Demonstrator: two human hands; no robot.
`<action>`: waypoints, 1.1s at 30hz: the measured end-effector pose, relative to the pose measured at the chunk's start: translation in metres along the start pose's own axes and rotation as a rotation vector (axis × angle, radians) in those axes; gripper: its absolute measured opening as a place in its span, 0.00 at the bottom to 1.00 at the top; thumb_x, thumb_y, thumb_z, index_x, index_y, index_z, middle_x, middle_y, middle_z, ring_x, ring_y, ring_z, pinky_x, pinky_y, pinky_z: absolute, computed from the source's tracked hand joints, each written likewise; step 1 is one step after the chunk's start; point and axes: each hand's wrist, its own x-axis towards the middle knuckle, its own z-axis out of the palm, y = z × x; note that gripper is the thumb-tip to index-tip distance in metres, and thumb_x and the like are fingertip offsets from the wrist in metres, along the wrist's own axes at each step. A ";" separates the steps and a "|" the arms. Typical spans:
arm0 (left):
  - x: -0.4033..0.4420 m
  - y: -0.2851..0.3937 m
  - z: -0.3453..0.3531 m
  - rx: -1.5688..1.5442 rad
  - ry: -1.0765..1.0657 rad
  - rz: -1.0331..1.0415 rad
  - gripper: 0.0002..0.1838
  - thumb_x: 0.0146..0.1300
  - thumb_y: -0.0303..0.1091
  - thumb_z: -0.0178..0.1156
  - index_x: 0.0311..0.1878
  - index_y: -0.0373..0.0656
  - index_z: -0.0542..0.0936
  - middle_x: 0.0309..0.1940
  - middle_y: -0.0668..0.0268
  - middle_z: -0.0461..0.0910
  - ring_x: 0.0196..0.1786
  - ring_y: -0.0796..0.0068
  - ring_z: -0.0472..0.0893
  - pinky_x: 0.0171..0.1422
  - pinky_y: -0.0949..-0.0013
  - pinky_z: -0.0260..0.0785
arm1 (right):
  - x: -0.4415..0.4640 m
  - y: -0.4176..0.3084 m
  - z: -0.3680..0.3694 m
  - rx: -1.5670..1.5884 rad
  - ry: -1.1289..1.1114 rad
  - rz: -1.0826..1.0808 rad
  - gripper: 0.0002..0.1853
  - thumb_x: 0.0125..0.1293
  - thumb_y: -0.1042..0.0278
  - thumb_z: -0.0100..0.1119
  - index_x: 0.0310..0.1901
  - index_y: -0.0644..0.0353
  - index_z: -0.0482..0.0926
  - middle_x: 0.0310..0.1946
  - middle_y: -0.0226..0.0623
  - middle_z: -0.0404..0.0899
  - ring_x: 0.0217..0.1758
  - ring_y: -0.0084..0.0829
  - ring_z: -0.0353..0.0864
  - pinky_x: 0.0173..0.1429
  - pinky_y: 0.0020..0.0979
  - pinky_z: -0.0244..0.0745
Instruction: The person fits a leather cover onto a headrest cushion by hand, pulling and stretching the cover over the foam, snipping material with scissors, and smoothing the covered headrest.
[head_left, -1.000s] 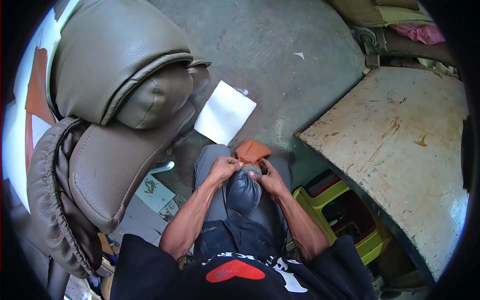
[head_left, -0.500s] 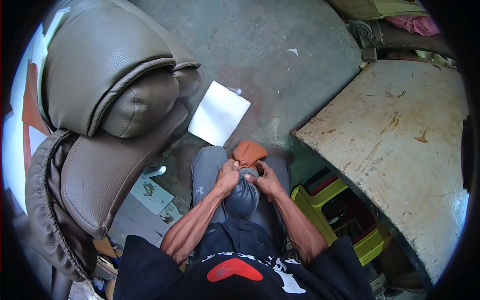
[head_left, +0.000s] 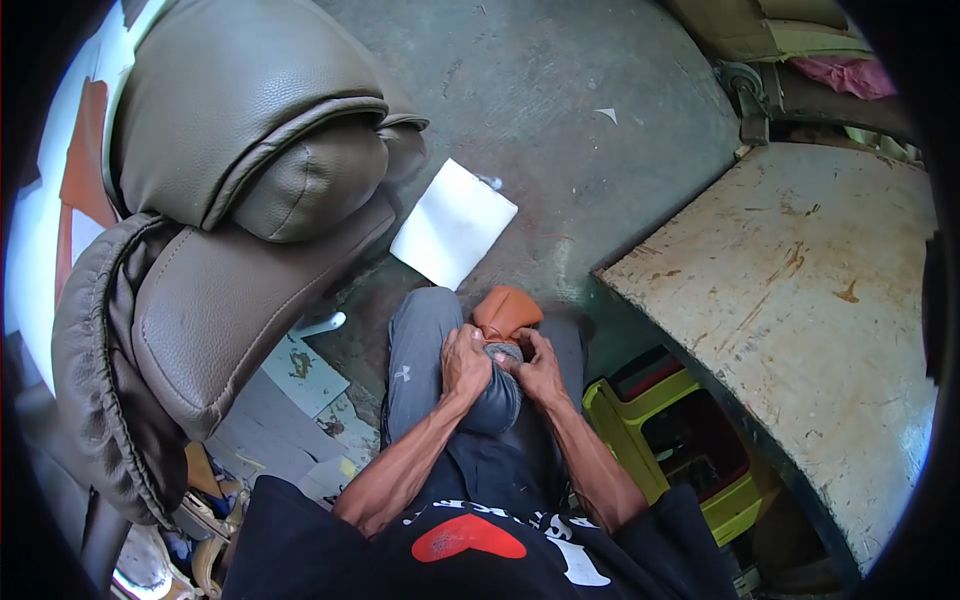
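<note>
In my lap sits a small leather cover, orange-brown at its far end (head_left: 507, 309) and dark blue-black nearer my body (head_left: 497, 405), with grey fuzzy lining (head_left: 503, 350) where the two meet. My left hand (head_left: 466, 366) is closed on its left edge, fingers curled along the seam. On the opposite edge, my right hand (head_left: 539, 370) pinches the same cover, with the thumb reaching onto the lining. Both hands are close together above my thighs. Just beyond my knees, a white sheet or pad (head_left: 455, 225) lies on the floor.
Brown leather upholstered seat parts (head_left: 250, 110) are stacked at my left. A worn, stained board or tabletop (head_left: 790, 290) fills the right, with a yellow-green plastic stool or crate (head_left: 625, 425) below its edge. A caster wheel (head_left: 742, 80) stands far right.
The view has shifted slightly, moving the surroundings a little in frame. The orange end of the cover has tipped somewhat to the right. Both hands keep hold of the cover.
</note>
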 end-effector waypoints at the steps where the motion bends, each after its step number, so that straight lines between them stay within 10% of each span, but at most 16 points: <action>1: 0.001 -0.001 0.003 -0.011 0.017 0.012 0.12 0.77 0.33 0.48 0.44 0.34 0.78 0.43 0.42 0.78 0.50 0.38 0.77 0.58 0.42 0.66 | -0.003 -0.010 -0.005 -0.045 -0.016 -0.013 0.33 0.53 0.64 0.83 0.61 0.59 0.80 0.56 0.45 0.79 0.63 0.42 0.79 0.70 0.39 0.74; 12: 0.006 -0.010 0.047 -0.058 0.176 0.072 0.18 0.74 0.40 0.48 0.38 0.36 0.81 0.38 0.44 0.83 0.44 0.39 0.81 0.51 0.43 0.71 | 0.015 0.002 -0.033 -0.219 -0.213 -0.111 0.28 0.56 0.57 0.80 0.55 0.62 0.81 0.52 0.40 0.79 0.55 0.37 0.80 0.60 0.37 0.75; 21: 0.016 -0.008 0.043 -0.045 0.285 0.110 0.18 0.72 0.40 0.51 0.30 0.37 0.80 0.34 0.43 0.82 0.38 0.37 0.82 0.44 0.41 0.72 | 0.026 -0.005 -0.027 -0.125 -0.309 -0.043 0.18 0.56 0.65 0.79 0.40 0.56 0.76 0.30 0.25 0.72 0.34 0.22 0.68 0.39 0.30 0.65; 27: 0.014 -0.059 -0.039 -0.775 -0.651 -0.044 0.21 0.75 0.35 0.63 0.65 0.37 0.73 0.53 0.69 0.76 0.54 0.81 0.74 0.59 0.70 0.71 | 0.009 -0.013 -0.021 -0.082 -0.255 0.004 0.17 0.57 0.64 0.81 0.38 0.56 0.78 0.29 0.22 0.72 0.33 0.20 0.67 0.38 0.28 0.63; 33: 0.015 -0.059 -0.030 -0.621 -0.628 -0.065 0.19 0.66 0.25 0.70 0.58 0.40 0.76 0.45 0.70 0.76 0.46 0.82 0.74 0.54 0.76 0.70 | 0.005 0.001 -0.020 -0.051 -0.237 -0.087 0.20 0.57 0.61 0.80 0.43 0.61 0.81 0.38 0.31 0.77 0.40 0.29 0.75 0.47 0.33 0.71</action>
